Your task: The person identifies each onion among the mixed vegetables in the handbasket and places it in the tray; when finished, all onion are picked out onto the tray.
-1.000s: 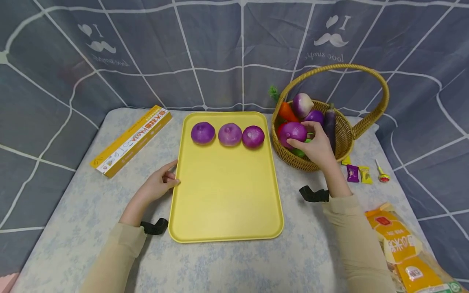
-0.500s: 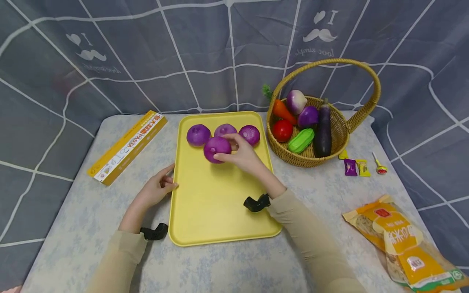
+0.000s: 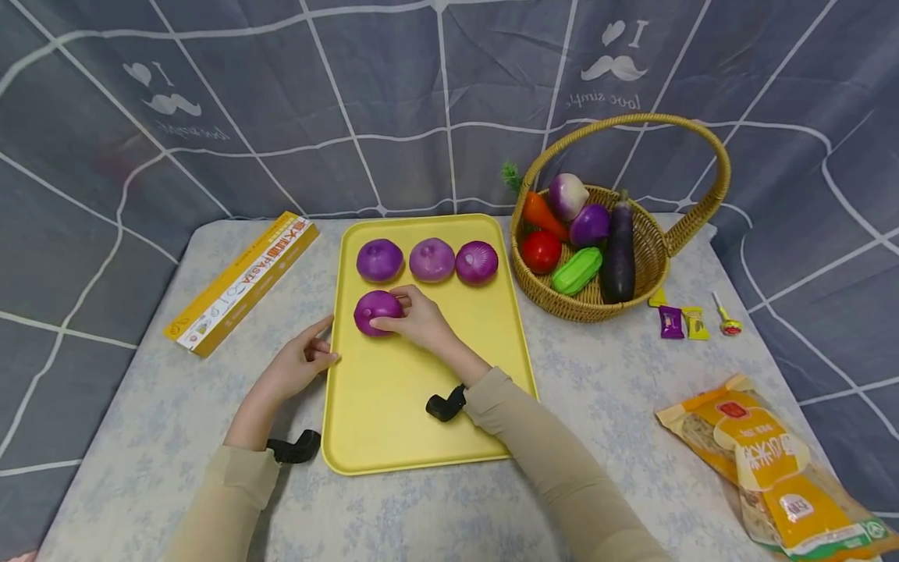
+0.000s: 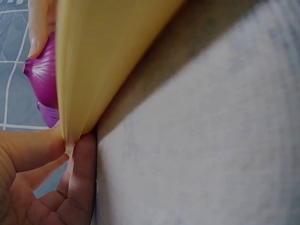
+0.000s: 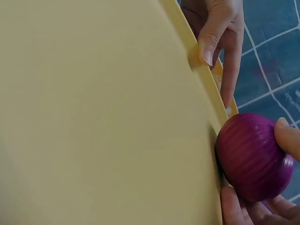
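My right hand holds a purple onion between thumb and fingers, at the left part of the yellow tray. In the right wrist view the onion sits right at the tray surface, fingers around its side. Behind it, three more onions stand in a row along the tray's far end: a dark purple one, a paler one and a ringed one. My left hand grips the tray's left rim; the left wrist view shows the thumb on the rim and fingers under it.
Right of the tray stands a wicker basket with an eggplant, tomato, carrot and other vegetables. Candies and a lollipop lie beside it. A pasta box is at left, a food bag at front right.
My right hand has carried the onion from the basket leftward over the tray and down to its left part. The left hand has stayed at the tray's rim.
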`<action>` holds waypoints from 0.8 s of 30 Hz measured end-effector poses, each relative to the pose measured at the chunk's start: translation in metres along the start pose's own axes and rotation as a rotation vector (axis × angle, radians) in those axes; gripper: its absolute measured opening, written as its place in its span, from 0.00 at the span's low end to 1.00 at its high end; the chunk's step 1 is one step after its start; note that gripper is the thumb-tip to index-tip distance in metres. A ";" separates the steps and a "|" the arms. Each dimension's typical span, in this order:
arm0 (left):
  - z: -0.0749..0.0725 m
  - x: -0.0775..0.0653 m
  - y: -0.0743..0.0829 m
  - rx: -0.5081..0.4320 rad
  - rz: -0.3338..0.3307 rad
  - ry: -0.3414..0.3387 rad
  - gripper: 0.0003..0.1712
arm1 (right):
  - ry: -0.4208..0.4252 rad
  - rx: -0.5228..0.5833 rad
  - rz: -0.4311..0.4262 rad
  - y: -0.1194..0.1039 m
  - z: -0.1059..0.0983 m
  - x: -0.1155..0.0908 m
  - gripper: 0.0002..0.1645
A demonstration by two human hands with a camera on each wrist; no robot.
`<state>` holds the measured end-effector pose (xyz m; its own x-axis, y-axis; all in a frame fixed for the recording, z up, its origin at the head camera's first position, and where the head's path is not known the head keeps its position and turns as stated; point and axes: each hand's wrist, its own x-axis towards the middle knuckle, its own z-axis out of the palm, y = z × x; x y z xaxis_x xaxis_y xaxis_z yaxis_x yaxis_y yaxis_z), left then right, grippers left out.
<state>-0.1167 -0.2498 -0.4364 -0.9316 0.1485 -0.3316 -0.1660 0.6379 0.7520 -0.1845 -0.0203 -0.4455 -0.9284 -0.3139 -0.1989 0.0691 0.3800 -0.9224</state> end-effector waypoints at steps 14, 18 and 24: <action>0.001 -0.002 -0.001 -0.030 -0.013 -0.004 0.42 | 0.010 -0.122 -0.047 -0.014 -0.015 -0.014 0.42; 0.000 -0.002 -0.002 -0.036 -0.008 -0.008 0.42 | 0.073 -0.090 -0.100 -0.027 -0.039 -0.024 0.32; -0.001 -0.001 -0.002 -0.032 0.021 -0.010 0.41 | 0.217 0.010 -0.191 -0.034 -0.089 -0.035 0.20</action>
<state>-0.1161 -0.2518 -0.4366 -0.9317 0.1697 -0.3212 -0.1566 0.6102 0.7766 -0.1863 0.0548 -0.3774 -0.9813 -0.1850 0.0536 -0.1122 0.3229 -0.9398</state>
